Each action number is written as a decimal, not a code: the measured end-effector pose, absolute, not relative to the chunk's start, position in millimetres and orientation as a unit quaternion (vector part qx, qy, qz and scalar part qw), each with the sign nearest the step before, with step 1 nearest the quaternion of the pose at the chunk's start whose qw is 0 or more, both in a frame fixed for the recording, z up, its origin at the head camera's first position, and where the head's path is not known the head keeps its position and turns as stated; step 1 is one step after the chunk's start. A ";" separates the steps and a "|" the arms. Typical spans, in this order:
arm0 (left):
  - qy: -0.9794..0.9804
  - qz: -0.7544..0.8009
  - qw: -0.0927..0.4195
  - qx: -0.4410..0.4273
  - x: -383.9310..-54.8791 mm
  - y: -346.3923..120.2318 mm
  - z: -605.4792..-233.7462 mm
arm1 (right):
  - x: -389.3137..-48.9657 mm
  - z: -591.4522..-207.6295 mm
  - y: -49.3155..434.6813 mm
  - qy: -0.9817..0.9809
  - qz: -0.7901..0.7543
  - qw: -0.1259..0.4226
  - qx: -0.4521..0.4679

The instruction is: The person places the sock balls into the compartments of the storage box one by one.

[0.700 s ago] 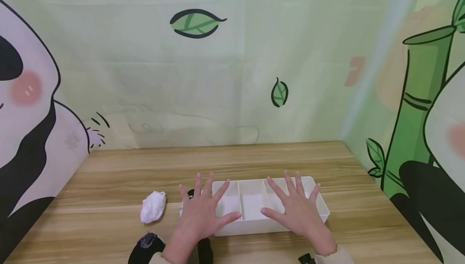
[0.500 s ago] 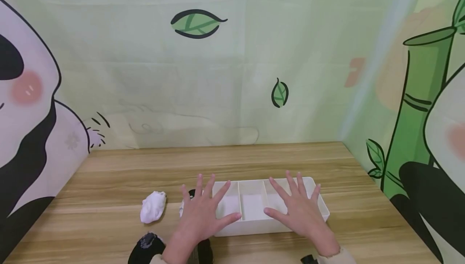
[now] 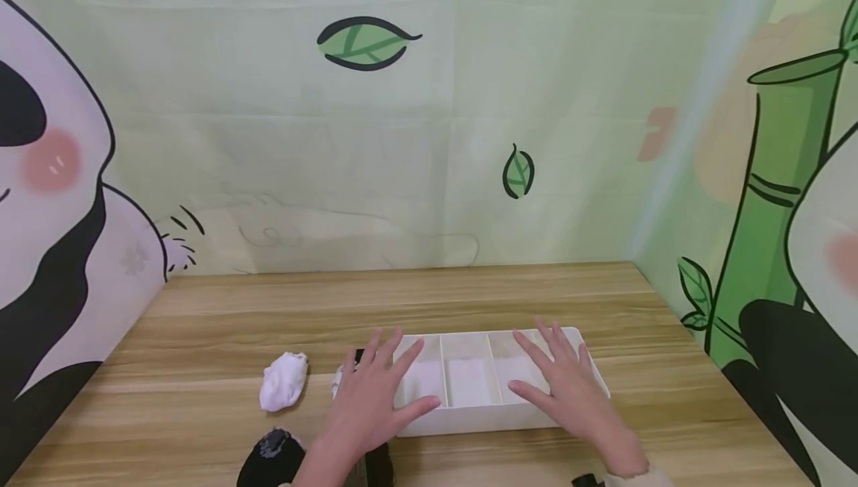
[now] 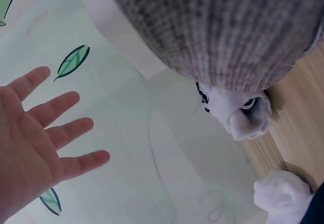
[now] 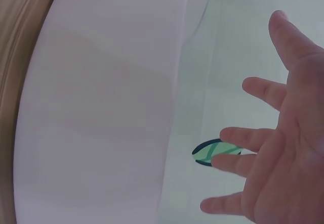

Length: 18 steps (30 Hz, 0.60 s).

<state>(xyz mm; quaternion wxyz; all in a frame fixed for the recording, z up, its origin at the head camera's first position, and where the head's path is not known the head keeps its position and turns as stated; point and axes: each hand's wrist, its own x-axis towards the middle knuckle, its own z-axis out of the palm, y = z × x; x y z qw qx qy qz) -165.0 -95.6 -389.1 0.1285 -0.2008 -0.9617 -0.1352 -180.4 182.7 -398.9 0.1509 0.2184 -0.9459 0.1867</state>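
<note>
Both hands hover palms down with fingers spread, holding nothing. My left hand (image 3: pixel 365 405) is over the left end of a white divided tray (image 3: pixel 469 420); my right hand (image 3: pixel 573 398) is over its right end. The tray's visible compartments hold nothing. Left of my left hand lies a balled white sock (image 3: pixel 283 383), with a black balled sock (image 3: pixel 271 459) nearer the front. A white-and-black balled sock (image 3: pixel 337 381) is mostly hidden behind the left hand. In the left wrist view, a grey ribbed knit bundle (image 4: pixel 223 32) looms close, and a patterned white sock (image 4: pixel 243 115) shows beyond it.
The wooden table (image 3: pixel 670 427) runs back to a green printed cloth (image 3: pixel 268 137) with leaves and pandas. A small black object (image 3: pixel 587 480) sits at the right wrist by the sleeve. Another dark item (image 3: pixel 379 465) shows beside the left wrist.
My right hand has drifted right and slightly down, its fingers drawing a little closer together. The left hand has tilted slightly, fingertips lower. The tray and socks stay in place.
</note>
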 end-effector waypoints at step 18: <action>-0.942 -0.190 0.137 -0.240 -159.6 -102.2 -390.8 | -178.4 -408.0 221.5 -0.937 0.235 0.155 0.208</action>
